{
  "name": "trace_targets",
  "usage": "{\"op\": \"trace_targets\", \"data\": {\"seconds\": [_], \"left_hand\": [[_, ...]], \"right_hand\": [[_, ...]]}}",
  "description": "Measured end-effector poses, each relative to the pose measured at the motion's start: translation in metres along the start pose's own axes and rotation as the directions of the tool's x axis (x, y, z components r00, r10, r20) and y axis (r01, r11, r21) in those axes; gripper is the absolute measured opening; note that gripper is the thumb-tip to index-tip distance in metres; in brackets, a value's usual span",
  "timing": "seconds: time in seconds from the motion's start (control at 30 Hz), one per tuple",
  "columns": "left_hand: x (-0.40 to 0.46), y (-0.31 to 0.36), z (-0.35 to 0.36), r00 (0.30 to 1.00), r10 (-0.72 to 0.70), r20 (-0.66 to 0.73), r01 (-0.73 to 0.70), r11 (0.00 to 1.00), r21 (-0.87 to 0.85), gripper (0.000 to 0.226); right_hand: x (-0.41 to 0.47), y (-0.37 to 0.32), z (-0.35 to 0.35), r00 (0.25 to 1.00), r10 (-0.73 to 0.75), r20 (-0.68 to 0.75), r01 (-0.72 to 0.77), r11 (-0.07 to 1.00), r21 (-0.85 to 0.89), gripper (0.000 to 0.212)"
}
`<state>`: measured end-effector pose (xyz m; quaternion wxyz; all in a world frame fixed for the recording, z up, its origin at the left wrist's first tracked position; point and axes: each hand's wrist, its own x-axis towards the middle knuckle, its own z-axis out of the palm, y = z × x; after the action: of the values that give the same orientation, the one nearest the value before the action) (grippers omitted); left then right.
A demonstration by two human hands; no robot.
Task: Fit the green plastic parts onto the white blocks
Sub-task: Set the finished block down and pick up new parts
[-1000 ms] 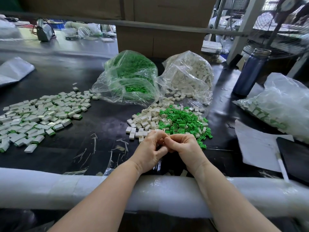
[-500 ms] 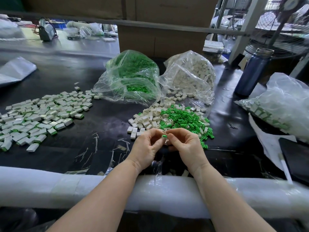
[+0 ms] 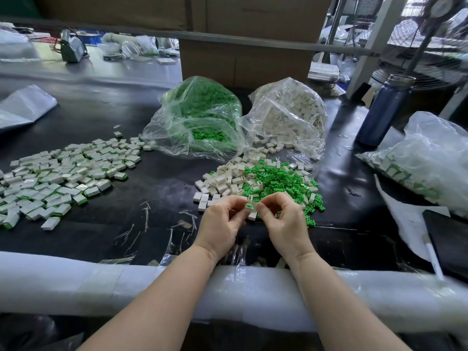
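Finished blocks (image 3: 63, 178) lie spread at far left. My left hand (image 3: 222, 221) now pinches a green part (image 3: 249, 205) at its fingertips; a second ago both hands were pressed together, hiding it. My right hand (image 3: 283, 219) pinches a white block (image 3: 253, 214) touching that part. I judge the press-in comes next. Loose supply pile (image 3: 268, 181) sits just beyond.

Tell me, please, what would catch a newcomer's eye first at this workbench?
Probably the loose green parts heaped mid-table beside bare white blocks, with the left hand and right hand just in front, each pinching something small between them. Behind stand a bag of green parts and a bag of white blocks; the finished pieces spread out to the left.
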<state>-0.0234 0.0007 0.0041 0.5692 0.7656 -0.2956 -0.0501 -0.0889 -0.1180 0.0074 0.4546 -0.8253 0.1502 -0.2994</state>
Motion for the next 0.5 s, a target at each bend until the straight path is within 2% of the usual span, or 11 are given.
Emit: {"op": "trace_targets", "data": {"seconds": [0.1, 0.17, 0.23, 0.3, 0.37, 0.5], "left_hand": [[0.001, -0.001, -0.005, 0.964, 0.059, -0.259, -0.031, 0.993, 0.112, 0.02], [0.003, -0.001, -0.011, 0.892, 0.071, -0.447, 0.017, 0.981, 0.191, 0.02], [0.004, -0.002, -0.016, 0.818, 0.028, -0.575, 0.107, 0.974, 0.201, 0.022], [0.005, -0.004, -0.019, 0.778, -0.071, -0.624, 0.202, 0.969, 0.141, 0.023], [0.006, -0.008, -0.021, 0.768, -0.17, -0.617, 0.294, 0.95, 0.105, 0.023], [0.007, -0.009, -0.019, 0.797, -0.24, -0.553, 0.396, 0.9, 0.181, 0.028]], "right_hand": [[0.0, 0.002, -0.004, 0.993, 0.007, -0.121, -0.012, 0.999, -0.041, 0.011], [0.001, 0.004, -0.005, 0.985, 0.029, -0.169, -0.047, 0.993, -0.107, 0.012], [0.001, 0.005, -0.005, 0.982, 0.05, -0.183, -0.08, 0.983, -0.165, 0.011], [0.002, 0.006, -0.004, 0.982, 0.059, -0.18, -0.097, 0.973, -0.211, 0.007], [0.003, 0.007, -0.005, 0.983, 0.064, -0.174, -0.106, 0.963, -0.247, 0.005], [0.003, 0.006, -0.005, 0.986, 0.073, -0.148, -0.114, 0.951, -0.288, 0.004]]}}
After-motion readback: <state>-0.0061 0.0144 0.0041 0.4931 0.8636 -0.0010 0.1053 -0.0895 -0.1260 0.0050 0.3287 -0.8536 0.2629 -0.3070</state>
